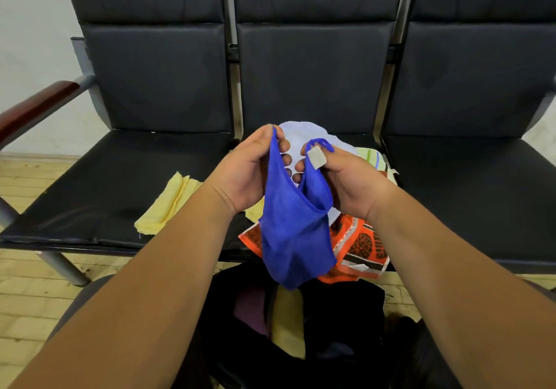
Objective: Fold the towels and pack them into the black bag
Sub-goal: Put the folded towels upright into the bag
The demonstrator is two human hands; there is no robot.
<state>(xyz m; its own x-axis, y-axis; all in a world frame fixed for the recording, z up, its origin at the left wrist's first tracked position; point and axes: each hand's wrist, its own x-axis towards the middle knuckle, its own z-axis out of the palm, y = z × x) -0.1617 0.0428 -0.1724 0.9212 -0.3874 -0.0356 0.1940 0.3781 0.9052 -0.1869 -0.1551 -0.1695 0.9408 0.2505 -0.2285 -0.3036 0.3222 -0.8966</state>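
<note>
At the centre of the frame the left hand and right hand each pinch a top edge of the blue towel between thumb and curled fingers, so it hangs in a loose pouch, probably to find its corners for folding. Directly below, at bottom centre, the black bag gapes open with yellow and purple cloth inside. Behind the hands, an orange patterned cloth and a pale towel crowd the bench seat, while a yellow towel lies left of centre.
</note>
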